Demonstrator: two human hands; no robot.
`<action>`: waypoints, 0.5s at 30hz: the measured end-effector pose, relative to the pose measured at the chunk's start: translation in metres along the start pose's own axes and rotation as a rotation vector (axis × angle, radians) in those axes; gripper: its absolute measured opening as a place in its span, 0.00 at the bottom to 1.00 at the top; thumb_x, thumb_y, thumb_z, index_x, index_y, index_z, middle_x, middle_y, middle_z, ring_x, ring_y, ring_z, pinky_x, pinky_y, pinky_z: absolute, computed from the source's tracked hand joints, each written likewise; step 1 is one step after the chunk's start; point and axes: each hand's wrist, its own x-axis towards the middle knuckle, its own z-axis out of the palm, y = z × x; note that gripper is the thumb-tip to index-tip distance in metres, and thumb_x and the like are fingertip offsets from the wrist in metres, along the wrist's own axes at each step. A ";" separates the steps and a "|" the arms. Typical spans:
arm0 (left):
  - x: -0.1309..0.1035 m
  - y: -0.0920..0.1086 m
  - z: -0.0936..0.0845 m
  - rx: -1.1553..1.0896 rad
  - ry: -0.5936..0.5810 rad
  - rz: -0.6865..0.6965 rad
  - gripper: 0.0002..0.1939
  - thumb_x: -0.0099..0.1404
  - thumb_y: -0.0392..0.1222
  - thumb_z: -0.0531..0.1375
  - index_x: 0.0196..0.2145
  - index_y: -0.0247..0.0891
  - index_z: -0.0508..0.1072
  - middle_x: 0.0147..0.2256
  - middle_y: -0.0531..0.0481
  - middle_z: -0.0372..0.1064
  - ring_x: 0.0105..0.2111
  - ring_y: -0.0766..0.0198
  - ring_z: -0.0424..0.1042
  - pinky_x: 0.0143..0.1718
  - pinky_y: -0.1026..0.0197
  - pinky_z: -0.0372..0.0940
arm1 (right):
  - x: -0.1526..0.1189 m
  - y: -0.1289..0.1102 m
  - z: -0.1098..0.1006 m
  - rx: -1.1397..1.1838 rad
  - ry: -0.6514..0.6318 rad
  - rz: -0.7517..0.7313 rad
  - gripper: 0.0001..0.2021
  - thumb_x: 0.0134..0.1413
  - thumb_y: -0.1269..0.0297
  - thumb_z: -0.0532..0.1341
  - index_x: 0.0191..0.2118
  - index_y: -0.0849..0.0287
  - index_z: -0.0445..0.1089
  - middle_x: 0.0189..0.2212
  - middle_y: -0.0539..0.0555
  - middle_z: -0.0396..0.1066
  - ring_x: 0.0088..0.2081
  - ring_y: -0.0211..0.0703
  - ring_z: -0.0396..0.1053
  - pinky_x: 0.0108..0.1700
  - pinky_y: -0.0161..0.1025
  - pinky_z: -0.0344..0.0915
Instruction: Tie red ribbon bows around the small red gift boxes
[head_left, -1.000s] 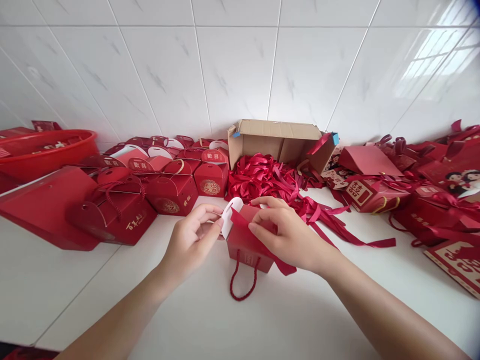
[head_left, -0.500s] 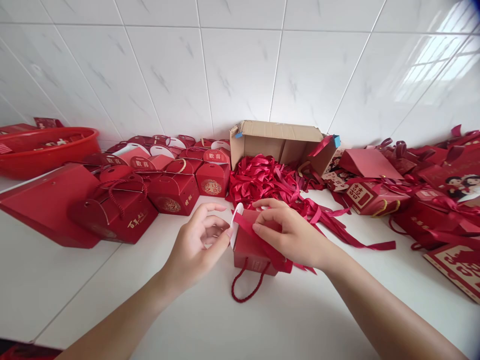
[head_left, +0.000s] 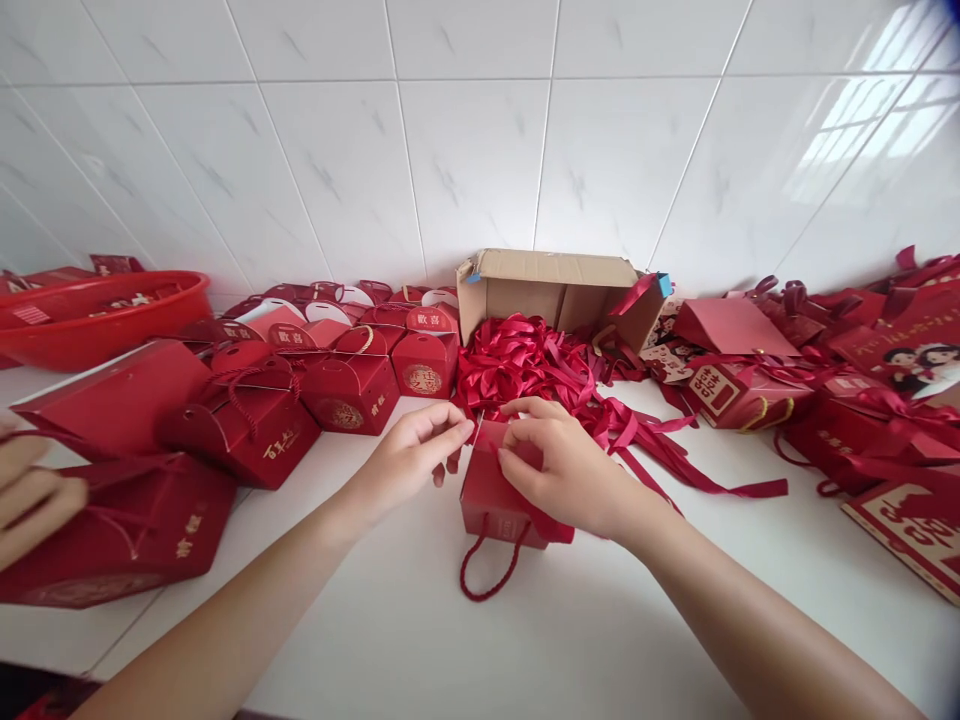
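Note:
A small red gift box (head_left: pixel 491 490) stands on the white table before me, its twisted rope handle (head_left: pixel 491 595) hanging down at the front. At the top edge of its flap, my left hand (head_left: pixel 416 450) pinches the end of a red ribbon between thumb and forefinger; the tip is small and partly hidden. My right hand (head_left: pixel 551 455) lies over the box's right side, fingers curled and closed on the ribbon at the flap. Part of the ribbon hangs below this hand. Behind the box lies a heap of red ribbons (head_left: pixel 525 365).
An open cardboard box (head_left: pixel 555 265) stands behind the ribbons. Red gift boxes (head_left: pixel 352 385) fill the left, with a red basin (head_left: pixel 105 325) beyond. Another person's hand (head_left: pixel 34 490) is on a red box (head_left: pixel 172 520) at far left. More boxes (head_left: pixel 750 395) lie right.
My left fingers have closed into a pinch at the flap, and my right hand has shifted slightly left. Another person's hand and a red box have come into view at left.

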 end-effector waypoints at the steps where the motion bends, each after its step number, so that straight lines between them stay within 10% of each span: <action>1: 0.002 -0.002 -0.002 0.060 0.016 0.018 0.14 0.64 0.51 0.53 0.27 0.39 0.65 0.24 0.55 0.61 0.23 0.67 0.65 0.24 0.66 0.60 | -0.001 0.001 -0.001 -0.003 0.017 -0.010 0.10 0.57 0.65 0.55 0.27 0.59 0.67 0.52 0.60 0.63 0.58 0.57 0.57 0.55 0.56 0.56; 6: 0.007 -0.031 -0.034 0.812 0.355 -0.054 0.11 0.59 0.47 0.55 0.23 0.40 0.65 0.22 0.50 0.66 0.20 0.61 0.64 0.20 0.64 0.50 | -0.018 0.012 -0.028 -0.037 0.253 -0.046 0.10 0.60 0.57 0.55 0.40 0.54 0.69 0.46 0.56 0.67 0.50 0.51 0.63 0.49 0.48 0.61; 9: -0.003 -0.047 -0.052 0.906 0.453 -0.074 0.07 0.58 0.43 0.55 0.24 0.41 0.65 0.23 0.49 0.66 0.20 0.60 0.63 0.20 0.63 0.45 | -0.040 0.022 -0.045 -0.051 0.182 0.028 0.10 0.61 0.59 0.53 0.32 0.55 0.68 0.31 0.52 0.69 0.32 0.42 0.65 0.33 0.39 0.61; 15: -0.034 -0.040 -0.029 0.489 -0.074 -0.004 0.11 0.60 0.50 0.56 0.30 0.43 0.74 0.19 0.55 0.59 0.20 0.63 0.61 0.22 0.65 0.54 | -0.070 0.038 -0.031 0.042 -0.270 0.117 0.08 0.59 0.64 0.53 0.35 0.53 0.70 0.20 0.48 0.62 0.22 0.37 0.57 0.23 0.34 0.49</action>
